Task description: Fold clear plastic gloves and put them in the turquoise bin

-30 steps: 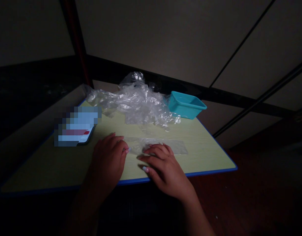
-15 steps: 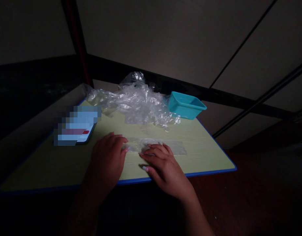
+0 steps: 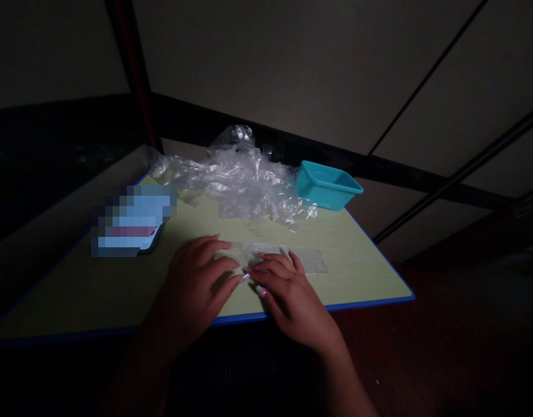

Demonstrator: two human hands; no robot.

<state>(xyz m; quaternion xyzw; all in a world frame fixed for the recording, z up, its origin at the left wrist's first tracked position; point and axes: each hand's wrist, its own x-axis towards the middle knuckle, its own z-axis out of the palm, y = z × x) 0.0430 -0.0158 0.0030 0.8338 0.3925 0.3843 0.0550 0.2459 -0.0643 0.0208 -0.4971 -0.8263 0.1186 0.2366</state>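
A flat strip of clear plastic film point(image 3: 316, 262) is being laid bare along the near-middle part of a pale yellow-green table point(image 3: 357, 255), its right end being left uncovered and its middle being partly hidden by the fingers. The right hand point(image 3: 287, 286) is being held palm down over the strip, with the fingers spread and the thumb being kept apart from the forefinger; the film is being overlapped by the fingertips, though how firmly it is being pressed cannot be told. The left hand point(image 3: 201, 281) is being held just beside the strip's left end, its fingers being curved and parted, with a gap being shown between thumb and forefinger; whether the film is being touched there cannot be made out. The left thumb tip is being brought close to the right forefinger tip. Behind the strip, a crumpled heap of clear plastic point(image 3: 257, 185) is being supported by the far part of the table, its right side being bordered by a turquoise bin point(image 3: 322, 194). To the left of the left hand, a phone point(image 3: 136, 223) is being seen with its screen lit and largely pixelated. The tabletop is being edged by a blue rim point(image 3: 240, 319).
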